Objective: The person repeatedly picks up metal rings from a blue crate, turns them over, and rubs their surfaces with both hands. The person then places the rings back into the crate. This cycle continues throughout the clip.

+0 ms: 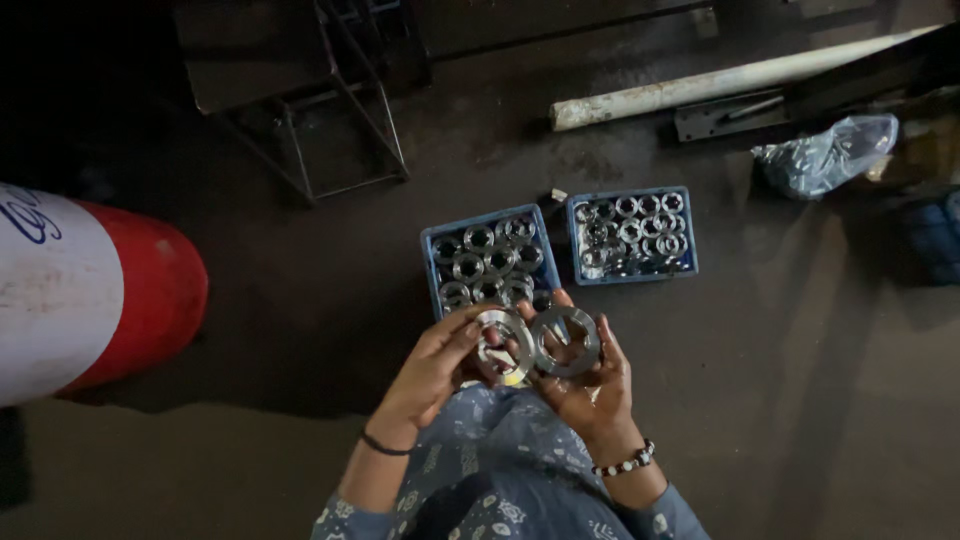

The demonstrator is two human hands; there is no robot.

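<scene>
The left hand curls its fingers closed around the rim of a shiny metal ring, thumb on the near edge and fingertips along the left side; the right hand is likewise closed on a second metal ring, gripping it from below and from the right with the fingertips at its outer edge. The two rings are held flat toward the camera, side by side at about the middle of the view, their rims touching or overlapping where they meet. Each is a broad, bright steel disc with a large round hole in the centre, catching glints of light. Just beyond them, at 12 o'clock from the hands, a blue crate sits on the dark floor holding rows of similar rings; a second blue crate with smaller rings stands just beside it at 1 o'clock. A red and white cylinder lies far off at 9 o'clock, a pale pipe at 1 o'clock, and a clear plastic bag at 2 o'clock
</scene>
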